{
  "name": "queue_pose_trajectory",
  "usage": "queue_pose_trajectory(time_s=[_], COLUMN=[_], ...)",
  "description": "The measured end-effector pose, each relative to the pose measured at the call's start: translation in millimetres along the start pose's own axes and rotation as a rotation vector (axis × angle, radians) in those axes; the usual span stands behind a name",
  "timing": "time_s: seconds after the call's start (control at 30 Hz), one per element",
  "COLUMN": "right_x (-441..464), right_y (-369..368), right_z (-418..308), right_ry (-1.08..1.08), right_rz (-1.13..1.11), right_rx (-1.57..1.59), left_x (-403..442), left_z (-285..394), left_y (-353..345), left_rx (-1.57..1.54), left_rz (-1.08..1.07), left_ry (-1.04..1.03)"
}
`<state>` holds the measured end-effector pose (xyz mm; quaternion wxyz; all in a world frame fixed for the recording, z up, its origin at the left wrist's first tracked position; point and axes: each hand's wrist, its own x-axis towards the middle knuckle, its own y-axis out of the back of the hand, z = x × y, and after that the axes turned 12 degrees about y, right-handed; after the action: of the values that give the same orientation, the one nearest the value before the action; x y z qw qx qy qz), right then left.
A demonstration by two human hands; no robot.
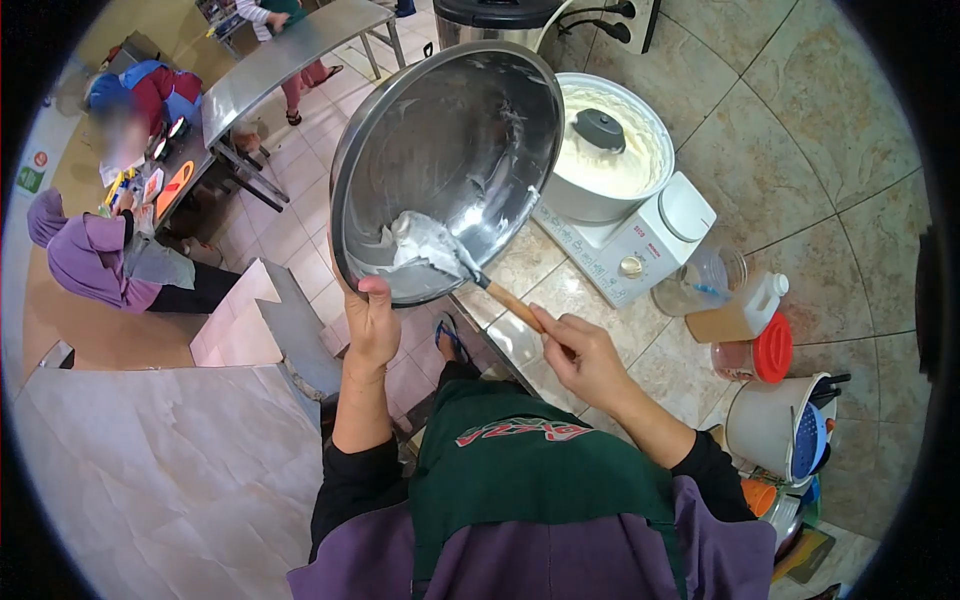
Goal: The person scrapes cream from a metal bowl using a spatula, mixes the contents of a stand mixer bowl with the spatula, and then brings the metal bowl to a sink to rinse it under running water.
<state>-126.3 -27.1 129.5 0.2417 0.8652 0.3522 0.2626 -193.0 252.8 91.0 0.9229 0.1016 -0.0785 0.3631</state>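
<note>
Metal bowl tilted, your left hand clasps its rim at seven o'clock, while your right hand, at five, grips the wooden-handled spatula.

A beige marbled-tile counter carries a white boxy mixer. To its right stands a clear, round, red-lidded jar.

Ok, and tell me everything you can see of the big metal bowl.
The bowl is round, shiny and grey, apparently steel, with a rim around its wide mouth. It is tilted, its inside facing the camera. White cream smears its inner wall, with a clump low down where the spatula reaches in. The left hand grips its lower rim. Whether it touches the mixer is unclear.
</note>
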Motion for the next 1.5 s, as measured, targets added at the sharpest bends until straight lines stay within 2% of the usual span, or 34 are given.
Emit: queue_pose_trajectory(time_s=[0.07,0.13,0.2,0.27,0.3,0.37,0.4,0.47,0.5,0.57,0.6,0.7,0.8,0.83,0.87,0.93,0.97,1.0,1.03,1.1,1.17,1.27,1.33,1.5], right_x=[-1,-3,-3,-2,-3,-5,-2,9,12,18,19,22,17,14,11,8,8,8,11,18,24,15,6,8], right_y=[-8,-16,-16,-15,-16,-19,-16,-6,-4,0,2,13,30,35,41,58,64,72,83,106,115,115,111,119], right_z=[-5,-10,-15,-18,-18,-19,-21,-26,-26,-24,-24,-22,-14,-8,-4,-1,5,11,17,27,35,61,84,81], right_ry=[0.004,-0.002,-0.01,-0.15,-0.15,-0.346,-0.345,-0.626,-0.624,-0.627,-0.624,-0.592,-0.56,-0.477,-0.394,-0.412,-0.242,-0.072,-0.075,0.186,0.163,0.071,-0.124,-0.164], right_rz=[-0.001,0.027,0.01,-0.077,-0.076,-0.072,-0.071,-0.161,-0.16,-0.178,-0.175,-0.113,-0.03,0.038,0.104,0.193,0.309,0.413,0.415,0.507,0.548,0.552,0.148,0.174], right_rx=[0.058,0.226,0.257,0.386,0.387,0.753,0.752,0.978,0.977,1.142,1.14,1.181,1.094,0.999,0.901,0.813,0.538,0.261,0.256,-0.339,-0.422,-0.538,-0.807,-0.744], left_x=[-1,-1,-3,-6,-8,-10,-13,-17,-17,-19,-18,-18,-19,-17,-13,-7,-6,-6,-5,-4,0,-1,-1,-2], left_z=[-14,-31,-40,-42,-43,-37,-34,-13,-20,-45,-55,-78,-90,-79,-51,-11,-30,-32,-22,-20,-33,-42,-37,-20], left_y=[-2,-2,-5,-13,-16,-19,-25,-41,-37,-22,-17,1,4,-3,-11,-22,-7,-8,-10,-10,-3,-4,-10,-20], left_rx=[-0.059,-0.05,-0.059,-0.083,-0.095,-0.077,-0.077,-0.146,-0.147,-0.127,-0.129,0.318,0.752,0.74,0.348,-0.43,-0.22,-0.224,-0.319,-0.413,-0.251,-0.313,-0.353,-0.44], left_rz=[-0.015,0.079,0.025,-0.083,-0.138,-0.223,-0.224,-0.073,-0.073,-0.107,-0.108,0.03,0.162,0.154,0.162,0.165,0.097,0.093,0.11,0.127,0.14,0.14,0.151,0.135], left_ry=[0.008,-0.018,-0.009,0.013,0.025,0.063,0.062,-0.014,-0.016,0.24,0.236,0.054,-0.123,-0.123,0.006,0.264,0.245,0.248,0.27,0.296,0.222,0.259,0.26,0.3])
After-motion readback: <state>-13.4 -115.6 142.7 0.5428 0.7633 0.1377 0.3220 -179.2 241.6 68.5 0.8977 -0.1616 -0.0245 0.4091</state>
